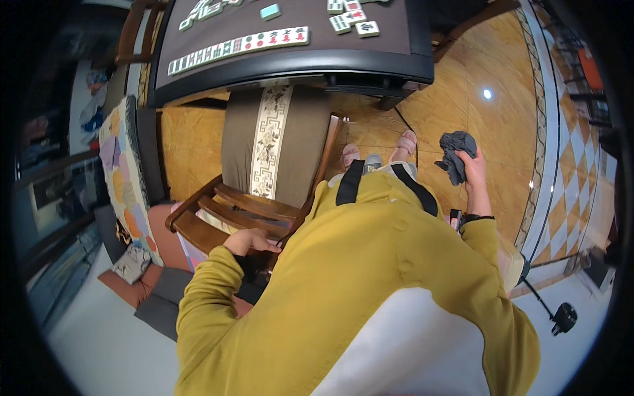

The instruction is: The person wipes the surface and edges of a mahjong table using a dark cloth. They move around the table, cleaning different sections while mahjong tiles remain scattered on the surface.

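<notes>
A crumpled dark grey cloth [456, 157] hangs from my right hand [477, 173], which is closed on it, out over the tiled floor to my right. On the left, my left hand [248, 241] grips the top of the wooden back of a chair [254, 210]. Part of its fingers is hidden behind the rail. The chair has a brown cushioned seat with a pale patterned strip down its middle, and the seat's far end sits close to the table edge.
Ahead stands a mahjong table [290, 65] with a black rim, bearing a row of tiles [241, 47] and several loose ones. A sofa [173, 231] with a colourful cover and cushions is at the left. Another dark wooden chair [472, 26] stands at the far right.
</notes>
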`<state>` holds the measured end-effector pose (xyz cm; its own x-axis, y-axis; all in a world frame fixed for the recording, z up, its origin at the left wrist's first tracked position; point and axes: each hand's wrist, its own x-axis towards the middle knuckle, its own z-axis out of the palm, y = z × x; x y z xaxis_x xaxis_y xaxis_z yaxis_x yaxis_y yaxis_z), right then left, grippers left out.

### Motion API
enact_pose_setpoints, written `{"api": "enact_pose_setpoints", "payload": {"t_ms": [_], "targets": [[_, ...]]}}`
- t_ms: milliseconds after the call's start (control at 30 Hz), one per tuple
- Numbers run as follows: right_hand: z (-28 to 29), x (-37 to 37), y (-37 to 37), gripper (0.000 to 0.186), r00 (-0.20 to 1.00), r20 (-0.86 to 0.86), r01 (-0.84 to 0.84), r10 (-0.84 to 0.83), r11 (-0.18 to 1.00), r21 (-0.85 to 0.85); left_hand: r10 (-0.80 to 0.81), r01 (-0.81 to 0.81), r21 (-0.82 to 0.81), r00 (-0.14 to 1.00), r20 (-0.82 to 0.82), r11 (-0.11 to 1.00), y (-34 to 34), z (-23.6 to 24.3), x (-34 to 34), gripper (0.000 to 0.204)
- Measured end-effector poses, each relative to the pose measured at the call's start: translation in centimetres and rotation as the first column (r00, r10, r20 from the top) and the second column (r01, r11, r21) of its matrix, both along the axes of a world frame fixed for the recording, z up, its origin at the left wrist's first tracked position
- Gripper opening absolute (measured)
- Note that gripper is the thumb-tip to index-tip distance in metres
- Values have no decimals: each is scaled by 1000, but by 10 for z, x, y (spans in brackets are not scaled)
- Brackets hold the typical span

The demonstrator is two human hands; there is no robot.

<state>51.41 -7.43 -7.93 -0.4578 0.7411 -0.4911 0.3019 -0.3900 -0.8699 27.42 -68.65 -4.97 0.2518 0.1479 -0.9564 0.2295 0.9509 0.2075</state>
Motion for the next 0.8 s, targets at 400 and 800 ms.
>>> {"api": "enact_pose_setpoints", "payload": {"t_ms": [400,800], "targets": [[8,-50,15,48,992,27,-123,123,992,14,-219,176,-228,960,-176,957,19,52,30,105],[2,-167,36,49,966,-20,-257,257,966,-5,-299,226,-247,900,-317,942,-46,9,68,86]]}}
